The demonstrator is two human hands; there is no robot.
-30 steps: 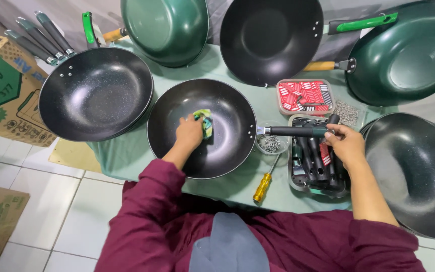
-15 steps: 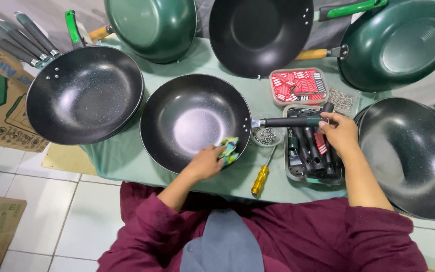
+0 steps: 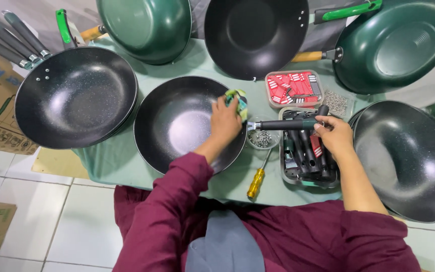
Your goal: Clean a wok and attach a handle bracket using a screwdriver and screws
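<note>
Green-clothed table (image 3: 127,161): woks (image 3: 76,95), screwdriver (image 3: 257,181), trays (image 3: 294,89)

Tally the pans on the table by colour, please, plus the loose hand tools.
Black pans: 4 (the wiped pan, left pan, top-centre pan, right pan)
Green pans: 2 (top-left pan, top-right pan)
Yellow-handled screwdriver: 1
Total: 7

The left hand (image 3: 226,120) covers most of the green-and-yellow cloth (image 3: 239,97); the small bowl's (image 3: 263,138) grey contents, perhaps screws, are too small to tell.
</note>
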